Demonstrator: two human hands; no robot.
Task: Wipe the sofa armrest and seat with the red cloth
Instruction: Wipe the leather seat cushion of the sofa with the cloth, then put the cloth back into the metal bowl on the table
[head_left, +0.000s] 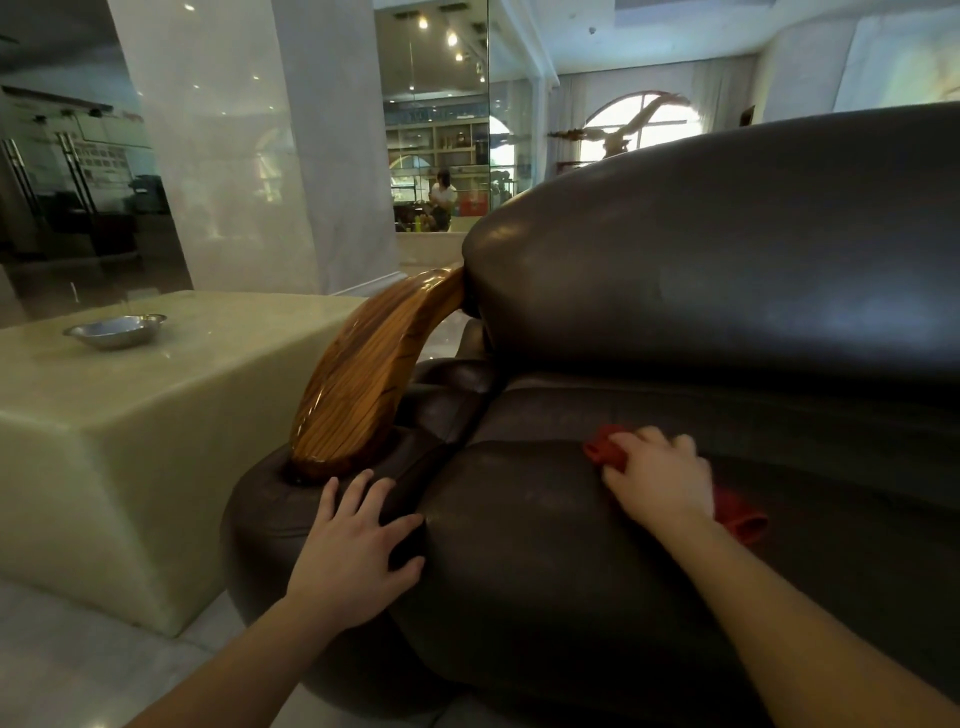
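A dark brown leather sofa fills the right half of the view, with a wide seat cushion (545, 561) and a bulging backrest (727, 249). Its armrest (270, 499) is padded leather topped by a curved glossy wooden piece (363, 379). My left hand (358, 545) lies flat with spread fingers on the front of the armrest, at the seam with the seat. My right hand (660, 478) presses the red cloth (740, 517) onto the seat near the backrest. The cloth shows at my fingertips and beside my wrist; the rest is hidden under my palm.
A cream stone block table (156, 415) stands left of the armrest, with a metal bowl (117, 328) on it. Behind it rise a white pillar (234, 145) and glass walls. A person (442, 200) sits far back in the room.
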